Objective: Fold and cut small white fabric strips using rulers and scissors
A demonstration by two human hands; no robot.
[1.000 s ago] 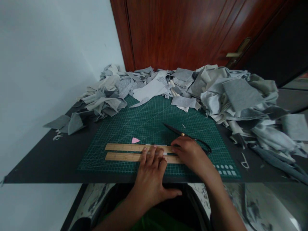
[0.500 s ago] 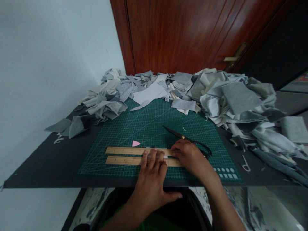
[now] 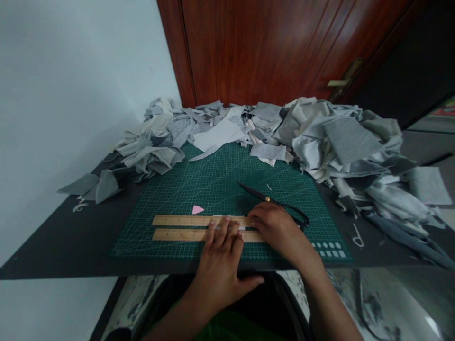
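Note:
Two wooden rulers lie side by side with a narrow gap between them: a far ruler (image 3: 181,220) and a near ruler (image 3: 179,234). My left hand (image 3: 222,255) presses flat across both, fingers stretched out and thumb spread to the right. Under its fingertips a thin white piece (image 3: 241,228) shows in the gap and past the far ruler's edge. Curled at the right end of the far ruler is my right hand (image 3: 275,227), its fingertips bunched on the wood. Black scissors (image 3: 267,199) lie just beyond that hand, partly covered by it.
A green cutting mat (image 3: 213,182) covers the middle of the dark table (image 3: 88,237). A pink triangular piece (image 3: 197,209) lies beyond the rulers. Grey fabric scraps are heaped at the left (image 3: 156,158), along the back, and at the right (image 3: 351,142).
The whole view has shifted slightly. Both hands hold nearly the same place on the rulers.

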